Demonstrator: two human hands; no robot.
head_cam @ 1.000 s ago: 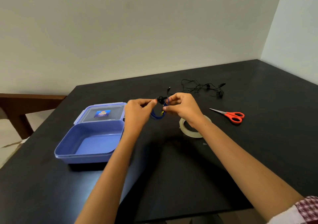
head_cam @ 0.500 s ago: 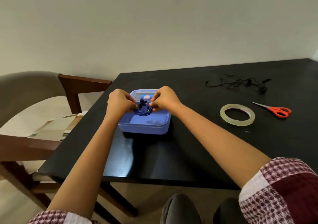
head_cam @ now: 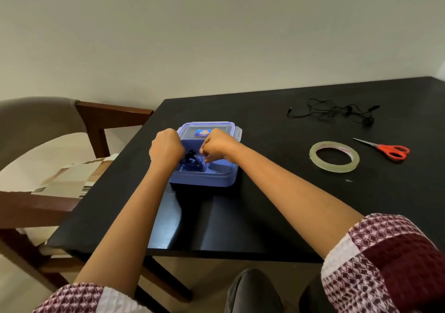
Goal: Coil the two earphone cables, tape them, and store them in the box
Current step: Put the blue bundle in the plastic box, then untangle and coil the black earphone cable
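Note:
A coiled blue earphone cable sits low inside the open blue plastic box. Both hands hold it there. My left hand is curled over the coil's left side, with its fingertips hidden. My right hand pinches the coil's right side with curled fingers. The box's lid lies flat just behind the box. A second, black earphone cable lies loose and tangled at the far right of the black table. Neither hand touches it.
A roll of clear tape lies flat to the right of the box, and red-handled scissors lie beyond it. A wooden chair with papers on its seat stands off the table's left edge.
Both hands carried the blue coil left from above the tape roll to the box, then lowered it into the box. My view has swung left and down.

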